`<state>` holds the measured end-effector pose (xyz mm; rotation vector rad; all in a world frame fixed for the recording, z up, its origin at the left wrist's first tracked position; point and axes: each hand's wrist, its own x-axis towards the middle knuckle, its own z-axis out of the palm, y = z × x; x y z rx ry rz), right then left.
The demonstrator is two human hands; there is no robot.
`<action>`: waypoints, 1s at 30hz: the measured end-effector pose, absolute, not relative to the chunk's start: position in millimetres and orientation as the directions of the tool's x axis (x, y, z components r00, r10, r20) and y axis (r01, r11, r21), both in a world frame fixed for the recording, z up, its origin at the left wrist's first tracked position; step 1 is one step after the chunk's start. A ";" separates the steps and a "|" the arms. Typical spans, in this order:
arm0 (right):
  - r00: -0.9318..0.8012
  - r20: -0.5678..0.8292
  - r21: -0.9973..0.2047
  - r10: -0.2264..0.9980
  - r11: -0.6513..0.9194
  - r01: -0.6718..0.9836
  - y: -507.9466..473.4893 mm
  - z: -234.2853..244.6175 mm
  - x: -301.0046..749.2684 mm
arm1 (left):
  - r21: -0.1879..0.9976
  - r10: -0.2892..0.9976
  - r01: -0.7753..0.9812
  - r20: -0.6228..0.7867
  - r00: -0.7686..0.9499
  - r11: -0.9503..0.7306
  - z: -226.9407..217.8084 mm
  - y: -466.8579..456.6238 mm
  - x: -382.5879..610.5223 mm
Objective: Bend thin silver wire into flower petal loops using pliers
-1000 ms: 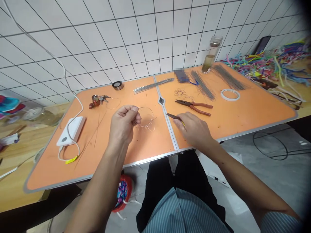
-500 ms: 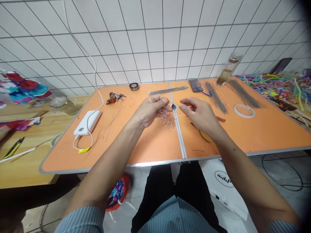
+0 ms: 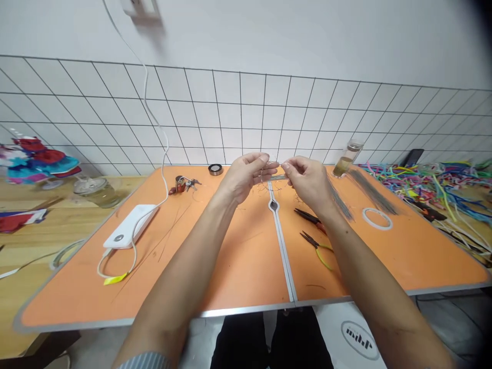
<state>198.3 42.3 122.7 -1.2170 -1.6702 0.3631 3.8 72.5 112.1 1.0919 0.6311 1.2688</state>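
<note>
My left hand (image 3: 244, 178) is closed in a pinch on a thin, silvery bent wire (image 3: 263, 174), whose fine loops show around the fingers. Close to its right, my right hand (image 3: 307, 179) also has thumb and forefinger pressed together, at the wire's other side. Both hands are raised above the far middle of the orange table (image 3: 234, 266). Below my right hand lie dark-jawed pliers (image 3: 306, 215) with a reddish handle. Nearer to me are smaller pliers (image 3: 309, 239) with yellow handles, partly hidden by my forearm.
A white power bank (image 3: 128, 228) with a cable, keys (image 3: 188, 183) and a tape roll (image 3: 216, 169) lie left. On the right are grey wire bundles (image 3: 371, 192), a white ring (image 3: 377, 218), a glass bottle (image 3: 348, 159) and colourful strips (image 3: 442, 179). A metal seam (image 3: 282, 256) divides the table.
The camera has tilted up, showing more wall. My right hand has come closer to the left and its fingers have closed. The pliers are now more exposed.
</note>
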 end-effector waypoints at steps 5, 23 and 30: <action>0.006 0.568 -0.715 0.823 0.490 0.498 57.3 134.9 186.1 | 0.833 0.968 -0.545 0.208 0.139 -0.101 119.2 80.7 5.3; -0.211 0.348 -0.911 0.913 0.382 0.154 57.6 143.1 189.2 | 0.856 0.894 -0.365 0.432 0.116 -0.366 123.8 82.8 -6.4; -0.149 0.377 -0.898 0.914 0.400 0.181 50.9 147.9 192.0 | 0.853 0.897 -0.390 0.423 0.129 -0.346 126.8 77.8 0.1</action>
